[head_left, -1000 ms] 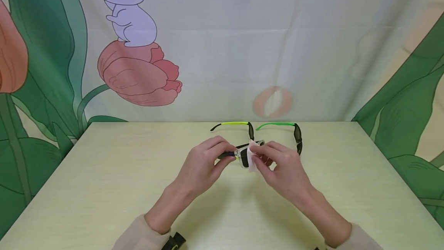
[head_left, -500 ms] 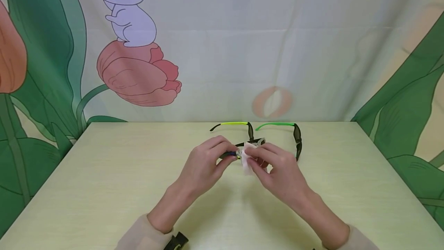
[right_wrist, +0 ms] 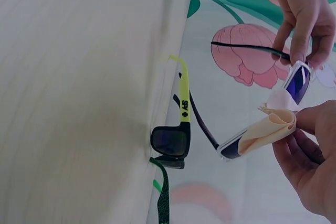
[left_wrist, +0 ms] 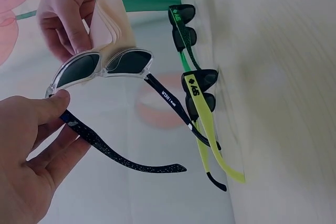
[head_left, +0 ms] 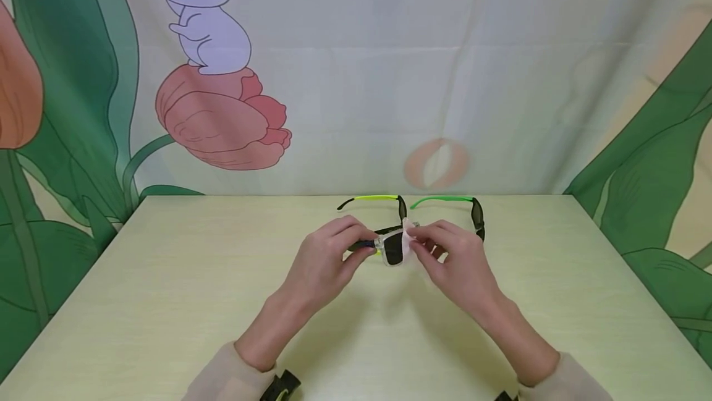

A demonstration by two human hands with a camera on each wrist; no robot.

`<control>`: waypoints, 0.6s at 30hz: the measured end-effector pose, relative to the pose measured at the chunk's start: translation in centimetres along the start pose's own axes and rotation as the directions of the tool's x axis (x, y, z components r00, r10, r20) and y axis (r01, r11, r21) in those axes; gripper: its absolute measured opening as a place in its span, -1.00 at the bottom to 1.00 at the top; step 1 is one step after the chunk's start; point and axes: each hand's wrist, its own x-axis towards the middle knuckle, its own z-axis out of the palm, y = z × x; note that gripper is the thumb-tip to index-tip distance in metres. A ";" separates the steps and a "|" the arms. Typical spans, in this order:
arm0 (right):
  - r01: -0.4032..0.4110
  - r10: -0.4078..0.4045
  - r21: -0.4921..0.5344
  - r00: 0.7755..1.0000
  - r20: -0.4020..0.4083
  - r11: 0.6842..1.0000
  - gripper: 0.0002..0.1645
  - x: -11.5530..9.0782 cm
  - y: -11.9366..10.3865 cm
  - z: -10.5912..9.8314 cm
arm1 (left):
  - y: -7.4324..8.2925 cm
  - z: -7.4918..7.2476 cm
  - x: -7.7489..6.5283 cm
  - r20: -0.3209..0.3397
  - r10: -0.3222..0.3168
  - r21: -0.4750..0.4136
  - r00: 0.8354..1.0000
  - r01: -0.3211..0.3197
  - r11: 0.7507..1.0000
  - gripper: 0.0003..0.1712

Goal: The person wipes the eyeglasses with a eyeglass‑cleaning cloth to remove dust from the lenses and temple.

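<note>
The person's bare left hand (head_left: 328, 256) is pinching, thumb (head_left: 358, 259) on the body side, and the bare right hand (head_left: 458, 259) is doing pretty much the same, facing it. Both forearms (head_left: 271, 330) kinda angle inward from beige fabric sleeves (head_left: 229, 376).

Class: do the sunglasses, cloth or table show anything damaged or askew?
Nothing stands out: the clear-framed sunglasses look intact where visible, a folded cloth covers part of their front, and the yellow-armed sunglasses and green-armed sunglasses rest unfolded on the table.
</note>
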 end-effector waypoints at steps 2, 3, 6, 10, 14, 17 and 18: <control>-0.028 0.028 -0.016 1.000 -0.014 0.999 -0.75 0.1 0.3 -0.2 | -0.1 0.0 -0.1 -0.005 -0.006 -0.004 1.000 0.006 1.000 -0.83; -0.042 0.041 -0.022 0.999 -0.021 0.999 -0.75 0.1 0.5 -0.2 | -0.2 -0.1 -0.1 -0.007 -0.009 -0.004 1.000 0.009 1.000 -0.83; -0.073 0.072 -0.040 0.997 -0.035 0.997 -0.77 0.2 0.9 -0.4 | -0.4 0.0 -0.2 -0.017 -0.018 -0.016 1.000 0.018 1.000 -0.83; -0.100 0.099 -0.044 0.995 -0.034 0.994 -0.78 0.1 1.4 -0.5 | -0.5 0.0 -0.2 -0.031 -0.019 -0.033 0.999 0.018 0.999 -0.83; -0.132 0.131 -0.045 0.991 -0.021 0.990 -0.79 0.0 1.6 -0.6 | -0.6 -0.1 -0.1 -0.041 -0.015 -0.028 0.999 0.014 1.000 -0.83; -0.154 0.154 -0.040 0.988 -0.008 0.987 -0.79 -0.1 1.7 -0.6 | -0.6 -0.1 -0.1 -0.045 -0.014 -0.018 0.999 0.014 1.000 -0.83; -0.159 0.159 -0.037 0.987 -0.004 0.987 -0.79 -0.1 1.7 -0.6 | -0.6 -0.2 -0.1 -0.045 -0.016 -0.018 0.999 0.015 1.000 -0.83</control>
